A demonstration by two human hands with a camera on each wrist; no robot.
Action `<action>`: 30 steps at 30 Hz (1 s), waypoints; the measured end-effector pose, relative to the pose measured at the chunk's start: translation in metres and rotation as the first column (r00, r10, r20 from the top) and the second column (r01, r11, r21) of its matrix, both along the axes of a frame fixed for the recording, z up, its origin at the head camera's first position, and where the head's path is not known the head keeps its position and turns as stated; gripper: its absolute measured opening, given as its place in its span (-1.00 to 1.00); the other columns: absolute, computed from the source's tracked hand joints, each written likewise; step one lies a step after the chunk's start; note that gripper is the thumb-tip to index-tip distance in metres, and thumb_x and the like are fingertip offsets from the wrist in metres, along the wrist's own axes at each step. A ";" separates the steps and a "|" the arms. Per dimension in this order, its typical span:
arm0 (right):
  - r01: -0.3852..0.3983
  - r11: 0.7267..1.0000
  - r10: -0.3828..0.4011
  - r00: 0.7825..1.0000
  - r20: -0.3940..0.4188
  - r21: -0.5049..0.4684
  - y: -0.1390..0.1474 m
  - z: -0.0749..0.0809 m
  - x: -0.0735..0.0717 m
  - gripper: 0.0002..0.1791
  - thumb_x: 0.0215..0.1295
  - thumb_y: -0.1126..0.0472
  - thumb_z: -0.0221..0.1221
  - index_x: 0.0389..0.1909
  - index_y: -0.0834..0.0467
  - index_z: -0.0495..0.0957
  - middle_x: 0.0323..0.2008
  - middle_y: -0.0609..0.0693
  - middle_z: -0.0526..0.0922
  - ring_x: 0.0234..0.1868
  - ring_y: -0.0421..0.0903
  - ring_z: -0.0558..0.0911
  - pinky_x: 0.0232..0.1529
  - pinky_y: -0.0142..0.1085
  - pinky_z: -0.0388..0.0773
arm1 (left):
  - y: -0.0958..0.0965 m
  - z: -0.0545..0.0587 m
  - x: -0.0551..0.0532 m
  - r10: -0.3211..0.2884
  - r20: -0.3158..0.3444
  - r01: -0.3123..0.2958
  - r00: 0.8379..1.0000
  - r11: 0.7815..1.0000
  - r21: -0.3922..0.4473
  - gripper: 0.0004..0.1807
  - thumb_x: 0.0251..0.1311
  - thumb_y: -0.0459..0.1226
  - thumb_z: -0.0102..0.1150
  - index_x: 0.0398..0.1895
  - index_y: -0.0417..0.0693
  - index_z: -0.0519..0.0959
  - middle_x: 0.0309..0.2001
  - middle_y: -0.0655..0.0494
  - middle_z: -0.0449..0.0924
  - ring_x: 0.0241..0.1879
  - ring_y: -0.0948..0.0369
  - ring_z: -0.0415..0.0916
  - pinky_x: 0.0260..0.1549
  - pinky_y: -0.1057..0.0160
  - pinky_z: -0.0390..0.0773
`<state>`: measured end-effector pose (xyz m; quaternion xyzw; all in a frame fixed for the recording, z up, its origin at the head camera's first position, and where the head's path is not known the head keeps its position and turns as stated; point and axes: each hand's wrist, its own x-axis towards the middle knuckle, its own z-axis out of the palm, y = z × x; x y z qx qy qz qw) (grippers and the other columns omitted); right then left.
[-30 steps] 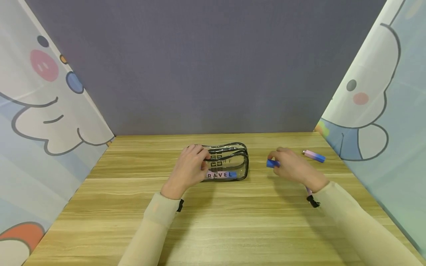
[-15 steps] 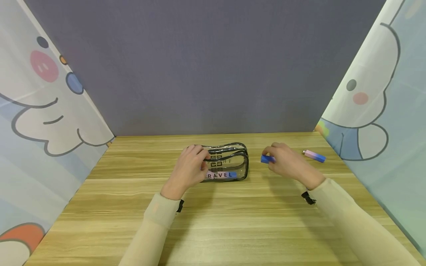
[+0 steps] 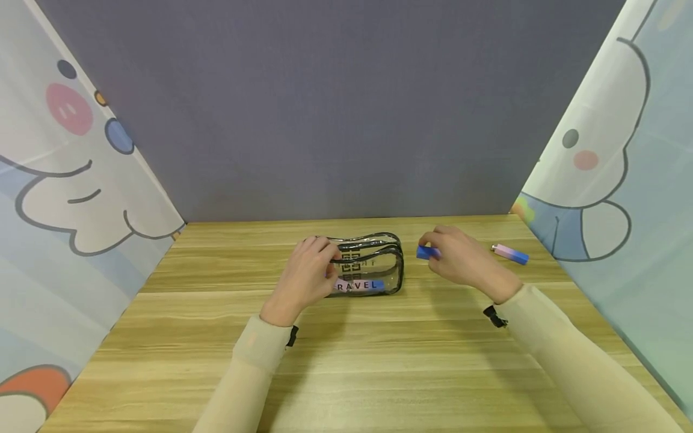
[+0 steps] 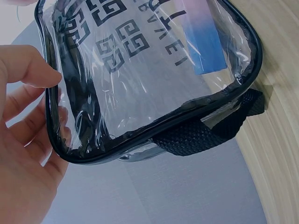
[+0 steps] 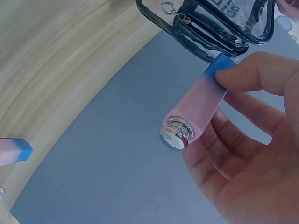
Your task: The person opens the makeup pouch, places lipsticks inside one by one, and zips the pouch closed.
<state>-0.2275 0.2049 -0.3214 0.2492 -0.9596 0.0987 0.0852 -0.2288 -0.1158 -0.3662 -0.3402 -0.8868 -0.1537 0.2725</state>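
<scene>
While the left hand (image 3: 310, 270), just left of centre in the head view, pinches the upper left edge of a see-through plastic pouch with black piping and black printed lettering (image 3: 375, 267), the right hand (image 3: 460, 258) holds a slim pink-to-blue tube with a shiny silver end (image 5: 198, 102) right of centre. In the left wrist view the left thumb presses one side of the pouch's edge, and the other fingers lie bent behind it, partly seen through the plastic. In the right wrist view the right thumb lies on the tube's blue end, the fingers bent round its far side, so the grip is only as wide as the tube. In the head view this tube is just right of the pouch, with wood grain showing between them.

Low inside the pouch lies a second pink-and-blue tube (image 4: 203, 39), behind the lettering. A third pink-and-blue tube with a silver tip (image 3: 510, 254) lies at the right of the frame on the pale wood-grain table (image 3: 368, 373), beyond the right wrist.
</scene>
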 end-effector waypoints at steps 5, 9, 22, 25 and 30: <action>0.010 1.000 -0.010 1.000 0.003 -0.003 -0.003 0.003 0.000 -0.68 0.16 0.36 0.27 -0.03 0.24 0.67 -0.20 0.11 0.64 -0.25 0.04 0.60 -0.22 -0.02 0.58 | 0.000 0.000 0.000 -0.002 -0.001 0.002 1.000 1.000 0.002 -0.75 -0.09 -0.51 0.28 -0.30 -0.11 0.65 -0.28 0.09 0.60 -0.25 0.09 0.47 -0.18 0.11 0.46; 0.017 1.000 -0.017 1.000 0.001 0.000 -0.005 0.007 0.000 -0.67 0.17 0.35 0.27 -0.01 0.23 0.67 -0.19 0.12 0.64 -0.26 0.04 0.61 -0.24 -0.02 0.59 | 0.000 0.000 0.000 -0.003 -0.003 0.003 1.000 1.000 0.003 -0.75 -0.09 -0.51 0.28 -0.30 -0.11 0.64 -0.28 0.09 0.60 -0.25 0.09 0.47 -0.19 0.12 0.46; -0.005 1.000 0.005 1.000 -0.024 -0.003 -0.016 0.020 -0.002 -0.68 0.20 0.35 0.25 0.00 0.24 0.67 -0.12 0.15 0.64 -0.20 0.08 0.60 -0.24 -0.03 0.60 | -0.001 0.000 0.000 -0.007 -0.009 0.007 1.000 1.000 0.014 -0.74 -0.10 -0.52 0.29 -0.30 -0.10 0.63 -0.29 0.10 0.58 -0.28 0.09 0.45 -0.24 0.13 0.43; -0.017 1.000 0.017 0.999 -0.031 -0.013 -0.019 0.022 -0.003 -0.68 0.20 0.35 0.23 0.00 0.26 0.67 -0.11 0.16 0.64 -0.16 0.10 0.61 -0.17 0.00 0.60 | -0.001 0.000 0.000 -0.006 -0.011 0.007 1.000 1.000 0.013 -0.74 -0.10 -0.52 0.29 -0.31 -0.09 0.63 -0.29 0.10 0.58 -0.28 0.09 0.45 -0.25 0.13 0.43; -0.028 0.999 0.027 0.999 -0.032 -0.021 -0.022 0.027 -0.004 -0.67 0.20 0.36 0.23 0.00 0.27 0.67 -0.15 0.14 0.63 -0.20 0.07 0.57 -0.16 -0.02 0.57 | -0.001 0.000 -0.001 -0.006 -0.013 0.006 1.000 1.000 0.013 -0.74 -0.10 -0.52 0.28 -0.31 -0.09 0.63 -0.30 0.10 0.58 -0.28 0.09 0.44 -0.25 0.14 0.41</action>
